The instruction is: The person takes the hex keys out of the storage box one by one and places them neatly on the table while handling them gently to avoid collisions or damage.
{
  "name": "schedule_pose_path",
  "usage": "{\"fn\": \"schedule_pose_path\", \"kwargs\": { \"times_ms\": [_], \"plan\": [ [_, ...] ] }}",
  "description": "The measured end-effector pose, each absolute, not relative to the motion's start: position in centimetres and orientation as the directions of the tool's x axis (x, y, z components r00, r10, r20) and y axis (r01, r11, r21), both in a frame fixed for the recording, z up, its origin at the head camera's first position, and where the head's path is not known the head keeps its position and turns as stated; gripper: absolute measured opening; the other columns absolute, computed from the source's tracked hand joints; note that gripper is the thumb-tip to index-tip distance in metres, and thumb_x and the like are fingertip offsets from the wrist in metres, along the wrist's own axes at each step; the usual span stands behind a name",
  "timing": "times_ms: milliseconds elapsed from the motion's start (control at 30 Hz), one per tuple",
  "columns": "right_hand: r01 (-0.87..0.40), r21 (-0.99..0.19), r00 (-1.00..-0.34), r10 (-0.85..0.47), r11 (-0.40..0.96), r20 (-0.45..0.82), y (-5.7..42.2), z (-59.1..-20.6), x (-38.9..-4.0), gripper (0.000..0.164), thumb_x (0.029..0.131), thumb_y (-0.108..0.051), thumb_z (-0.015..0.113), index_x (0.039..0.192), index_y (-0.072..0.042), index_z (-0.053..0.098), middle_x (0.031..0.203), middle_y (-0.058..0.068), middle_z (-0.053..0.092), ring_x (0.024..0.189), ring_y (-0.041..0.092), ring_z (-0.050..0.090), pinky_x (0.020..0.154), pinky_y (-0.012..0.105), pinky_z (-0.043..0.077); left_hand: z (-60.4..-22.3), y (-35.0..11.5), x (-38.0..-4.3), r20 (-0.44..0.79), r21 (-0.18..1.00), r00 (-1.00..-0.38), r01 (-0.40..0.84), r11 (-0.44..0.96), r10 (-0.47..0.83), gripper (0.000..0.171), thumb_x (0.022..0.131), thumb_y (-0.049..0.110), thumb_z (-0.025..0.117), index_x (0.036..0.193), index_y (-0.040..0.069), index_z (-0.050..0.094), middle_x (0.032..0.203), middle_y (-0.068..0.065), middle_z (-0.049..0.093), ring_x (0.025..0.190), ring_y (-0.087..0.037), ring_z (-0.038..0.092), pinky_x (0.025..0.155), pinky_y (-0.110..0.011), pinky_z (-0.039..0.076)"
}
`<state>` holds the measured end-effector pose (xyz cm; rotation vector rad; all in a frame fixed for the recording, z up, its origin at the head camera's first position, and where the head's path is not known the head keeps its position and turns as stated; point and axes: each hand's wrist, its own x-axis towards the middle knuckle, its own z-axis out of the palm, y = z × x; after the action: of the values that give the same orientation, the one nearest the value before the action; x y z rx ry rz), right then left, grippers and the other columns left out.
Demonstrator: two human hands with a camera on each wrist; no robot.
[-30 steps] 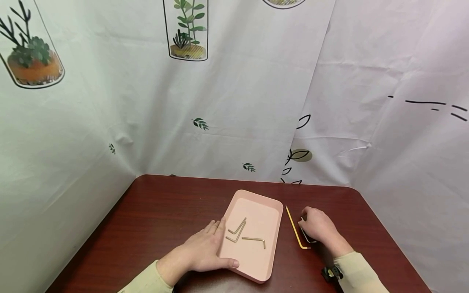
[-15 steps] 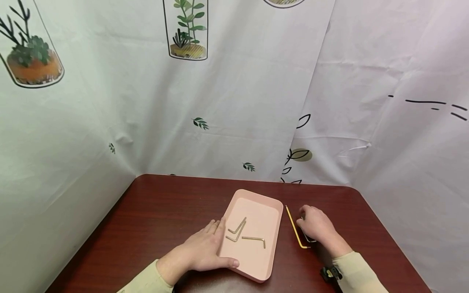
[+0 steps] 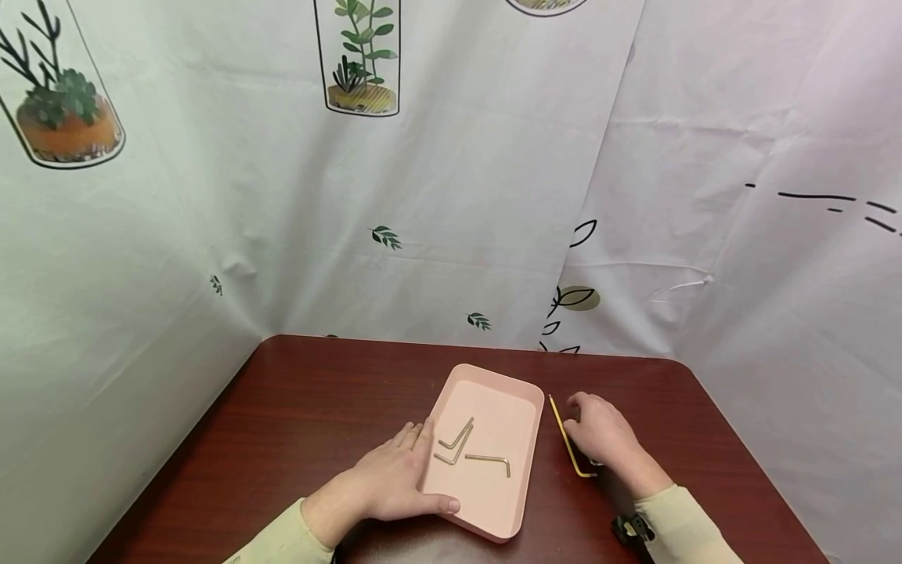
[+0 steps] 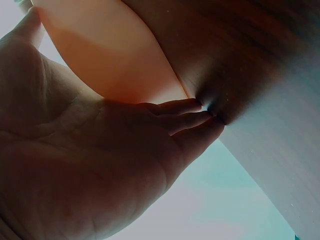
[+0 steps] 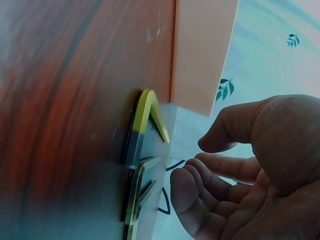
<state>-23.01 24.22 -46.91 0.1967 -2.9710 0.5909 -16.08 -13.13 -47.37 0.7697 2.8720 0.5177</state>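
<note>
My left hand (image 3: 398, 482) lies along the left side of a pink tray (image 3: 489, 399), fingers straight against its wall and thumb over the near rim. In the left wrist view, its fingers (image 4: 185, 120) press the tray's side. Inside the tray are 3 brass-coloured L-shaped hex keys (image 3: 488, 459). To the tray's right, my right hand (image 3: 602, 431) hovers with loosely bent fingers over more hex keys on the table. In the right wrist view, a yellow hex key (image 5: 145, 112) and metal ones (image 5: 137, 190) lie below; a gap separates thumb and fingertips, with nothing between them.
The dark red wooden table (image 3: 338, 392) ends at a white patterned cloth (image 3: 451, 235) hung behind and along both sides. A dark wrist device (image 3: 633, 529) sits below my right sleeve.
My right hand has shifted slightly left, from the metal hex keys towards the yellow one, and now covers most of the metal ones. My left hand and the tray stay put.
</note>
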Motion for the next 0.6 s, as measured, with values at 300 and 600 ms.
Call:
{"fn": "schedule_pose_path", "kwargs": {
  "times_ms": [300, 600],
  "plan": [
    [-0.163, -0.378, -0.983, -0.117, 0.911, 0.142, 23.4, -46.8, -22.7, 0.035, 0.088, -0.008, 0.075, 0.121, 0.002, 0.074, 0.106, 0.014, 0.072, 0.087, 0.027, 0.066, 0.08, 0.052, 0.058, -47.3, -13.1, -16.1, -0.041, 0.356, -0.864, 0.457, 0.815, 0.502, 0.139, 0.087, 0.089, 0.069, 0.173, -0.01, 0.02, 0.167, -0.036, 0.042, 0.158, -0.051, 0.04, 0.125, -0.062, 0.04],
    [-0.178, -0.383, -0.98, -0.127, 0.906, 0.155, 22.5, -46.7, -22.4, 0.036, 0.088, -0.009, 0.075, 0.122, 0.003, 0.074, 0.1, 0.01, 0.069, 0.082, 0.023, 0.061, 0.075, 0.048, 0.055, -47.2, -13.2, -16.0, -0.041, 0.356, -0.865, 0.455, 0.816, 0.5, 0.139, 0.087, 0.089, 0.069, 0.172, -0.011, 0.022, 0.168, -0.035, 0.041, 0.159, -0.051, 0.039, 0.125, -0.063, 0.04]
  ]
}}
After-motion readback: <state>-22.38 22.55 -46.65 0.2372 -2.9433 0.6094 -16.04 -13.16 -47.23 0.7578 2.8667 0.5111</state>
